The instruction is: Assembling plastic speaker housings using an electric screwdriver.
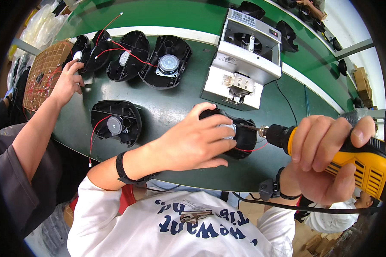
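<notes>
My left hand [199, 139] lies over a black speaker housing [246, 138], its fingers curved across the housing and gripping it against the table. Part of a round silver speaker [230, 129] shows beneath the fingers, and a red wire trails from the housing's right side. In my right hand [326, 158] is a yellow and black power screwdriver [356, 169], fingers wrapped round its body. Its bit points left at the housing's upper right edge; whether the tip touches a screw there I cannot tell. The hand covers much of the housing's left part.
On the green table [176, 107] stands a grey-white machine [240, 64]. Open housings with speakers [168, 64] and red wires lie at the back, another housing [116, 124] nearer left. A co-worker's hand [68, 83] reaches in beside a brown gridded tray [43, 77]. A black cable [304, 208] crosses lower right.
</notes>
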A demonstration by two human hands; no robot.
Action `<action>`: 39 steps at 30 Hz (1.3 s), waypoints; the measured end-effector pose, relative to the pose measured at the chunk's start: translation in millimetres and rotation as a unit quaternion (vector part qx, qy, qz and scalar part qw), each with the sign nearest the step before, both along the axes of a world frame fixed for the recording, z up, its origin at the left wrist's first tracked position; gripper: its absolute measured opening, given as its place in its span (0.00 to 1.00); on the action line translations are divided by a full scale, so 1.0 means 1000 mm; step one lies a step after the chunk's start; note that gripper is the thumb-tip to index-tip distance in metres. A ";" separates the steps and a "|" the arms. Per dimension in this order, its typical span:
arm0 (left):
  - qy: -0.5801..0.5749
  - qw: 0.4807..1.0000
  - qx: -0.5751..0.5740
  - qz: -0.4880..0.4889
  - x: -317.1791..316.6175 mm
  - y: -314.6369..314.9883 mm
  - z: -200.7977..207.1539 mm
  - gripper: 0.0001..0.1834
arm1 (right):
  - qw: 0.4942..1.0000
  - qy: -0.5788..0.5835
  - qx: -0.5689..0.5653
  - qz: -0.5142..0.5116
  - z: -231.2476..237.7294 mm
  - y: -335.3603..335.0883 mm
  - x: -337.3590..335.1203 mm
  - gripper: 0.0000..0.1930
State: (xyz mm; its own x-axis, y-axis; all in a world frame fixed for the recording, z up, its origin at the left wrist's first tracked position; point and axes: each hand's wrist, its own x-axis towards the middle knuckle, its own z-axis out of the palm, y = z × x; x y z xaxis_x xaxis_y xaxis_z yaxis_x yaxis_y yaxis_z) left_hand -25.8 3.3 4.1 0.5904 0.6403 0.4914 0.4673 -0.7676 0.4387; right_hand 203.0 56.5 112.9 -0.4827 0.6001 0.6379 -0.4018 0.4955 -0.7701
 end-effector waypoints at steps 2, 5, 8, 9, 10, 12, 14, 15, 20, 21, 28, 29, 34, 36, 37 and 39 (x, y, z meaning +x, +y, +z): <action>0.035 0.999 0.018 -0.005 0.004 -0.003 -0.007 0.17 | 1.000 -0.001 -0.006 0.013 -0.003 0.003 -0.003 0.19; 0.102 0.991 0.090 -0.003 0.009 -0.006 -0.020 0.15 | 1.000 -0.013 -0.017 0.016 -0.005 0.001 -0.006 0.19; 0.113 0.991 0.072 0.000 0.012 -0.011 -0.018 0.17 | 0.999 -0.021 -0.029 0.010 -0.011 0.001 -0.013 0.19; 0.109 0.992 0.068 0.001 0.014 -0.014 -0.020 0.17 | 0.999 -0.017 -0.034 0.012 -0.014 0.001 -0.015 0.20; 0.114 0.991 0.072 0.015 0.016 -0.020 -0.020 0.17 | 0.999 -0.024 -0.040 0.001 -0.014 0.000 -0.016 0.20; 0.117 0.990 0.067 0.041 0.021 -0.031 -0.026 0.16 | 0.999 -0.021 -0.044 -0.003 -0.017 -0.001 -0.023 0.21; 0.099 0.992 0.060 0.057 0.023 -0.035 -0.028 0.15 | 0.999 -0.023 -0.037 0.012 -0.021 0.001 -0.025 0.21; 0.086 0.992 0.058 0.072 0.024 -0.037 -0.029 0.15 | 0.999 -0.027 -0.041 0.014 -0.021 0.002 -0.025 0.21; 0.037 0.993 0.064 0.093 0.028 -0.032 -0.036 0.15 | 0.998 -0.058 -0.031 -0.008 -0.029 0.003 -0.031 0.21; 0.035 0.993 0.063 0.096 0.027 -0.031 -0.038 0.16 | 0.998 -0.061 -0.025 -0.014 -0.031 0.004 -0.031 0.21; 0.029 0.993 0.045 0.106 0.027 -0.029 -0.040 0.17 | 0.995 -0.099 -0.023 0.016 -0.036 0.013 -0.029 0.21; 0.030 0.993 0.044 0.106 0.027 -0.030 -0.039 0.17 | 0.996 -0.090 -0.018 0.010 -0.041 0.013 -0.027 0.21; 0.018 0.993 0.038 0.106 0.028 -0.030 -0.040 0.18 | 0.996 -0.087 -0.031 0.009 -0.045 0.012 -0.028 0.20; 0.014 0.993 0.040 0.106 0.029 -0.031 -0.041 0.18 | 0.996 -0.086 -0.026 0.006 -0.047 0.013 -0.029 0.20; 0.016 0.993 0.042 0.106 0.029 -0.031 -0.041 0.18 | 0.996 -0.086 -0.027 0.007 -0.046 0.014 -0.032 0.20; 0.017 0.993 0.043 0.107 0.029 -0.031 -0.042 0.18 | 0.994 -0.096 -0.042 0.027 -0.042 0.014 -0.041 0.19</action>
State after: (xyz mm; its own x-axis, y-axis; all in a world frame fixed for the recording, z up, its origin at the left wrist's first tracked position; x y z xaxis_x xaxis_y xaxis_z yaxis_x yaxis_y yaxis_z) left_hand 2.8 -27.8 -37.8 0.4628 0.7089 0.5322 0.6368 -0.6836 0.3568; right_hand 161.9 70.8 70.5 -0.6241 0.6162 0.4803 -0.2685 0.4082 -0.8725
